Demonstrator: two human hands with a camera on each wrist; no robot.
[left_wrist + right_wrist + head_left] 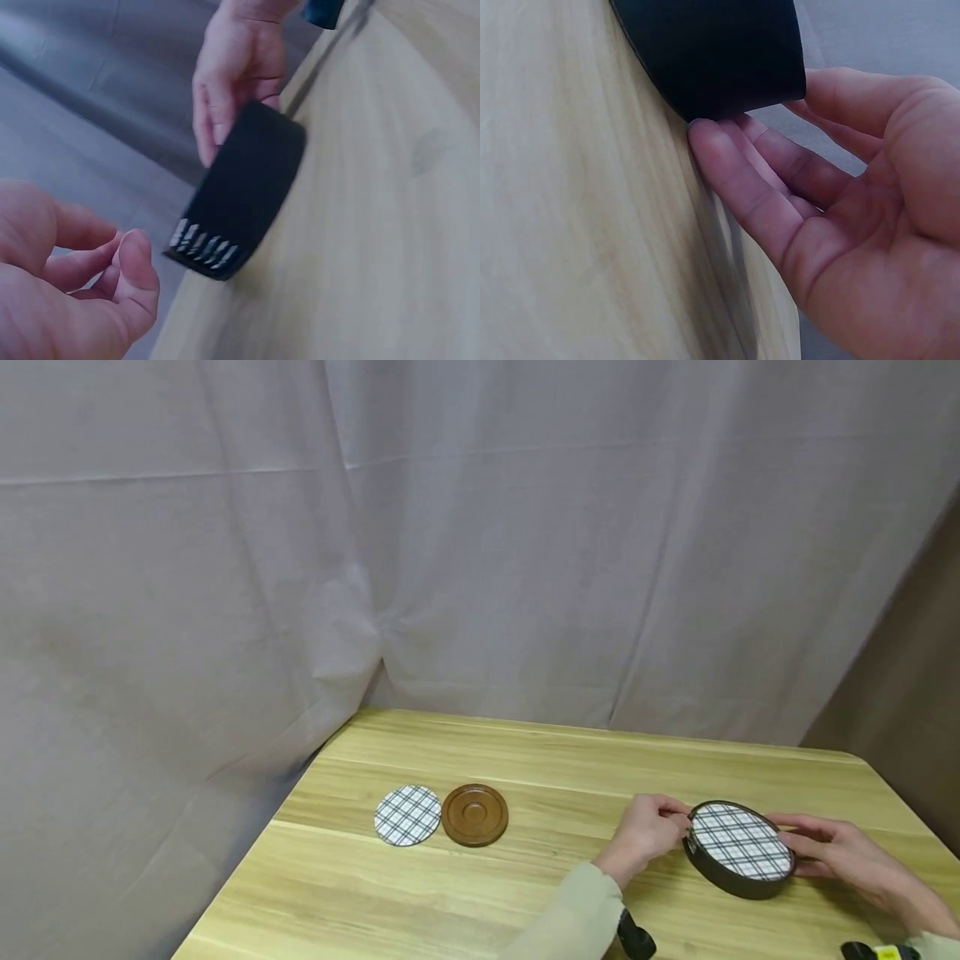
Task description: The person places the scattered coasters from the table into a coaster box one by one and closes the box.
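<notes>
Fingers (735, 172) of right hand (840, 852) lightly curved, touching the dark side wall of round holder (738, 850). Left hand (645, 835) at holder's opposite edge, fingers curled, grip uncertain. Holder near desk (525, 893) right front, tilted. Plaid coaster (407, 815) and brown coaster (475, 814) touching, well left of holder.

Round holder (738, 852): black wall, top white with dark plaid lines. Left of holder: brown wooden disc (475, 814), then white plaid coaster (408, 815). Bench (525, 893) light yellow wood grain. Curtain (375, 527) behind holder pale grey.
</notes>
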